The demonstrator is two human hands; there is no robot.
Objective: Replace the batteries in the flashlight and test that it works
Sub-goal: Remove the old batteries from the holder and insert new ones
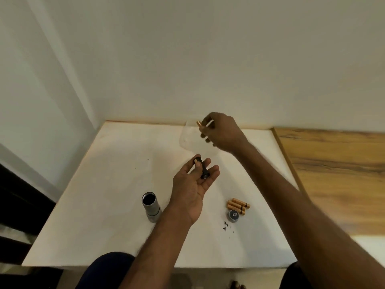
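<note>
The silver flashlight body stands upright on the white table, its open dark end facing up, left of my left forearm. My left hand is held palm up above the table's middle, fingers curled on a black battery holder. Farther back, my right hand is raised near the wall and pinches a gold battery at its fingertips. A small pile of gold batteries with black ends lies to the right, with the round black end cap just in front of it.
A white wall rises right behind the table. A wooden surface adjoins the table on the right. Small dark specks lie near the cap. My knees show below the front edge.
</note>
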